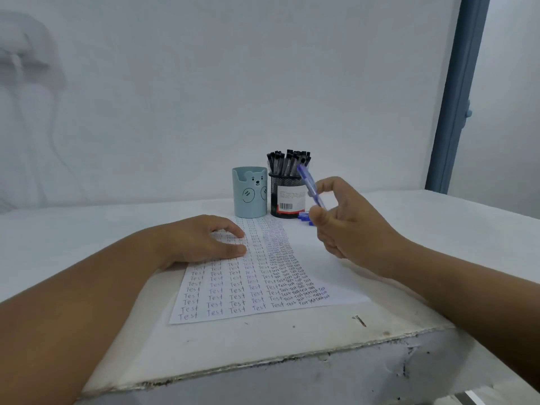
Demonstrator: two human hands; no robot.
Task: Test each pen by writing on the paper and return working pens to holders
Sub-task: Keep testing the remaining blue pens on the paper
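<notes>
Right hand (347, 220) pinches a blue pen (311, 187) raised above the paper's (315, 258) unwritten right margin, left hand (204, 241) relaxed flat near its left edge, holders (249, 192) just beyond.

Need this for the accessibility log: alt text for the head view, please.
A person's right hand holds a blue pen raised above a sheet of paper filled with columns of the word "Test", while the left hand rests flat on the sheet. Behind it on the white table stand a light blue bear-face holder and a black mesh holder full of black pens.
</notes>
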